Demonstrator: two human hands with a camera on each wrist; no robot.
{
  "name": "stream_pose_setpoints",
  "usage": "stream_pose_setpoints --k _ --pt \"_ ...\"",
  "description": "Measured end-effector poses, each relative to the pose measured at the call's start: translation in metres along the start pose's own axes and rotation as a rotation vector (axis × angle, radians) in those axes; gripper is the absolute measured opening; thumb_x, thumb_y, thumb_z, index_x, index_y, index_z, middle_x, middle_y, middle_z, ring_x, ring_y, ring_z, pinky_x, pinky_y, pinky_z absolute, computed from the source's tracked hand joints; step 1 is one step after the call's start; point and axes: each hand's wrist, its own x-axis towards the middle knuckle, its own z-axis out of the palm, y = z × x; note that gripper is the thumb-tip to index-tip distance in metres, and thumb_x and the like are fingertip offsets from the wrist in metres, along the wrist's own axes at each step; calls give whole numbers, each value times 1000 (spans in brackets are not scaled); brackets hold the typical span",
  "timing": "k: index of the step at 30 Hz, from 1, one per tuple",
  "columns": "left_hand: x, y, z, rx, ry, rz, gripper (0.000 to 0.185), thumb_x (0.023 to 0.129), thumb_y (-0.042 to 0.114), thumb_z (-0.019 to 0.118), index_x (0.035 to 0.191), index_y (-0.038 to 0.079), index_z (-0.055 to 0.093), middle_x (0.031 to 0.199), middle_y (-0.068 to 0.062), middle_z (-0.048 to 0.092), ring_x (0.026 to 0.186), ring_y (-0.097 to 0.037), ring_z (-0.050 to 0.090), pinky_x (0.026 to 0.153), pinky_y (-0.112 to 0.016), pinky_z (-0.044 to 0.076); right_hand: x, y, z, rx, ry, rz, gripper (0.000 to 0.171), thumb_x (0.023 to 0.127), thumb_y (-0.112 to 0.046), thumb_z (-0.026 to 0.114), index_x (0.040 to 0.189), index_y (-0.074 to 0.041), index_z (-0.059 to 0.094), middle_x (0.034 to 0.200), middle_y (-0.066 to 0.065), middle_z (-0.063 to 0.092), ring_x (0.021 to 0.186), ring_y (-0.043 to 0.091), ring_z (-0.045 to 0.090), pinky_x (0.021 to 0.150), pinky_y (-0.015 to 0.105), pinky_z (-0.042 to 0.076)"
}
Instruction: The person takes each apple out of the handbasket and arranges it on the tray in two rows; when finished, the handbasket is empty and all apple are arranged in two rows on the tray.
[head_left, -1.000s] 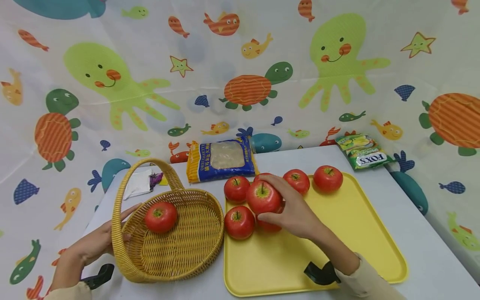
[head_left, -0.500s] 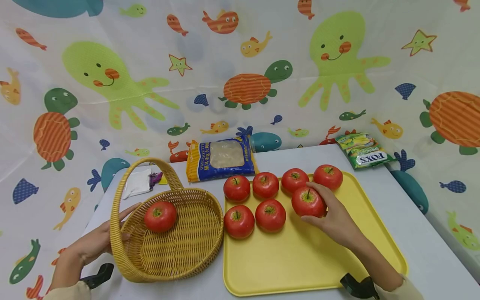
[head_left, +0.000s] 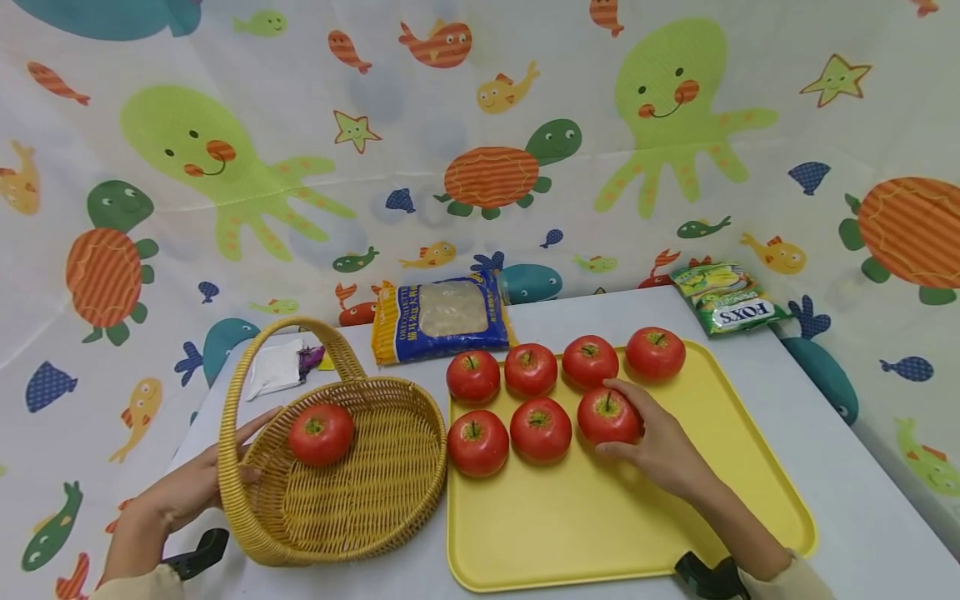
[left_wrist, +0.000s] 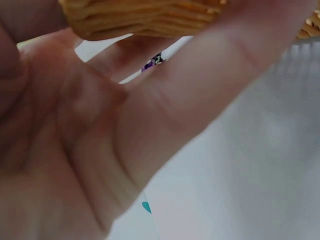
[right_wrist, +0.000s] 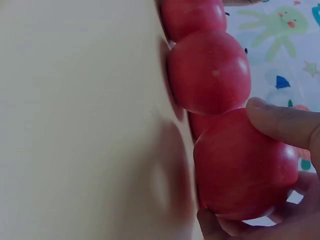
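Observation:
My right hand holds a red apple over the yellow tray, thumb on the near side and fingers behind. In the right wrist view that apple lies low against the tray surface; whether it touches cannot be told. Several other red apples fill the tray's back left in two rows. My left hand touches the left outer side of the wicker basket, reaching past its handle. Its fingers look fairly straight under the woven edge in the left wrist view. One apple sits inside the basket.
Behind the tray lies a blue and yellow pasta packet. A green Fox's packet is at the back right. A white packet and a small purple wrapper lie behind the basket. A printed sea-animal curtain backs the table.
My right hand has carried its apple rightward across the tray, then lowered it beside the front-row apples, slightly leftward. My left hand and the basket have stayed put.

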Motion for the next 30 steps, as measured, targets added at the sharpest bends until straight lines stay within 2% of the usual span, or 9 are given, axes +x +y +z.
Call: stream_pose_setpoints --k 9,20,30 --pt "0 0 0 7 26 -23 85 103 13 54 163 44 3 155 -41 7 113 -33 56 89 -53 55 -2 3 4 -10 14 -24 81 81 -16 87 150 -10 45 147 17 47 130 41 47 101 63 46" --pt "0 1 0 1 6 -8 85 103 10 53 162 48 6 153 -38 18 113 -32 57 89 -53 56 -3 4 4 -13 -14 14 83 82 -18 86 152 -12 42 148 18 48 130 42 48 101 63 46" --pt "0 2 1 2 9 -16 86 102 11 54 162 46 3 155 -42 11 116 -33 57 90 -53 55 -3 5 4 -6 -23 19 83 83 -18 86 152 -12 40 147 19 47 130 43 47 102 64 45"
